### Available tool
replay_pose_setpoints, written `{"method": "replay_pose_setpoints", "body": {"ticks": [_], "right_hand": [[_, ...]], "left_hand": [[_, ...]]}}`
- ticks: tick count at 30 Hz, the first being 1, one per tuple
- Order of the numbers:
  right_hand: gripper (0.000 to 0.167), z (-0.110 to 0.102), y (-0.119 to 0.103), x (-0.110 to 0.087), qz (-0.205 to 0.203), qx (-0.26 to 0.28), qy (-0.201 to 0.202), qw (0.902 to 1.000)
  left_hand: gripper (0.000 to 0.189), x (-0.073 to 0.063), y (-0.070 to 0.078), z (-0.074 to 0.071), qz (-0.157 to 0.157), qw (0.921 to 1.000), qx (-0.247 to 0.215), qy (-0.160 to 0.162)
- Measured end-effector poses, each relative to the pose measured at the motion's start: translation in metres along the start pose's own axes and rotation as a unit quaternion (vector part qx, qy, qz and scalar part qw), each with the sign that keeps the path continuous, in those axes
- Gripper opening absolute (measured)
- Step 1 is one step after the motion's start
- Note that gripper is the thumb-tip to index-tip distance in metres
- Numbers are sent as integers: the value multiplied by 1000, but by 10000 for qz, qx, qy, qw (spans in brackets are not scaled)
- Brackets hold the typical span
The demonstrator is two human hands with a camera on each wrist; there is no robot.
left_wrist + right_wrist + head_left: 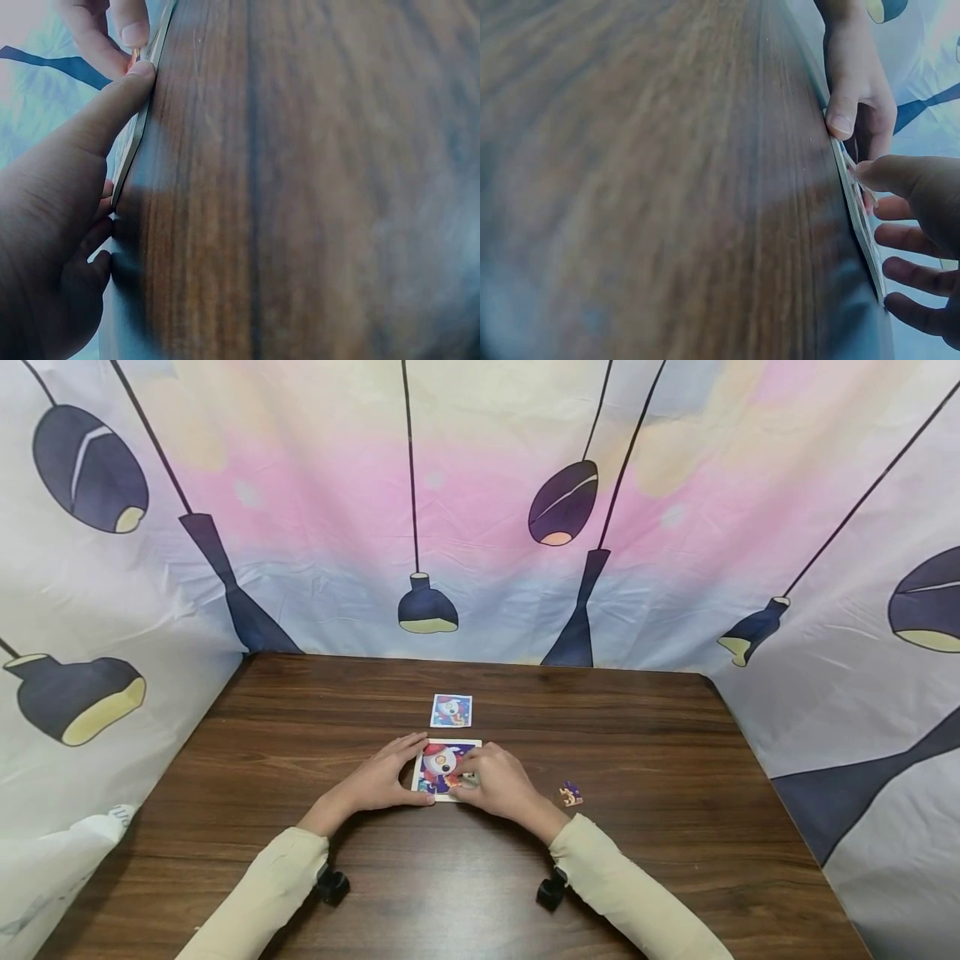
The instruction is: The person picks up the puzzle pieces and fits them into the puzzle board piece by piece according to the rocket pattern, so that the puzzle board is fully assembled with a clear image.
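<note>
A small square jigsaw puzzle board with a pale rim lies on the table, showing a white cartoon face with red on a purple ground. My left hand holds it from the left, thumb at the near edge and fingertips by the far left corner. Over its right part, my right hand pinches a puzzle piece between thumb and index finger. An orange edge of that puzzle piece shows in the left wrist view; the right fingers hide most of it. The other right fingers are spread along the board in the right wrist view.
Behind the board lies a small picture card with a similar picture. Loose purple and orange puzzle pieces lie right of the right hand. The dark wooden table is enclosed by a curtain printed with lamps.
</note>
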State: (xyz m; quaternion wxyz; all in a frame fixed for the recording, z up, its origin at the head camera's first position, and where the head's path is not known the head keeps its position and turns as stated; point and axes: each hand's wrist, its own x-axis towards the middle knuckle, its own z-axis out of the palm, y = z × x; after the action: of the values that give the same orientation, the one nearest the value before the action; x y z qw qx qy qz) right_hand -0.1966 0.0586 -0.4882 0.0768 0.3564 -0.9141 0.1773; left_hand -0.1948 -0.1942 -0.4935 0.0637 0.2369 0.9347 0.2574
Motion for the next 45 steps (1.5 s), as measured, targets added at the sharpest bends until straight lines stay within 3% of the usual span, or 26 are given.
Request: {"method": "replay_pose_setpoints", "body": {"ticks": [24, 29, 36, 45], "right_hand": [[19, 2, -2, 0, -83, -118, -58, 9999], [21, -2, 2, -3, -191, 55, -223, 9996], [25, -22, 21, -20, -73, 615, -71, 9981], [32, -47, 54, -57, -45, 754, 477, 9960]], "left_hand": [[109, 1, 0, 1, -13, 10000, -76, 8], [109, 0, 0, 0, -39, 9999, -100, -6], [110, 0, 0, -1, -117, 9999, -93, -28], [112, 1, 0, 0, -171, 9998, -82, -31]]}}
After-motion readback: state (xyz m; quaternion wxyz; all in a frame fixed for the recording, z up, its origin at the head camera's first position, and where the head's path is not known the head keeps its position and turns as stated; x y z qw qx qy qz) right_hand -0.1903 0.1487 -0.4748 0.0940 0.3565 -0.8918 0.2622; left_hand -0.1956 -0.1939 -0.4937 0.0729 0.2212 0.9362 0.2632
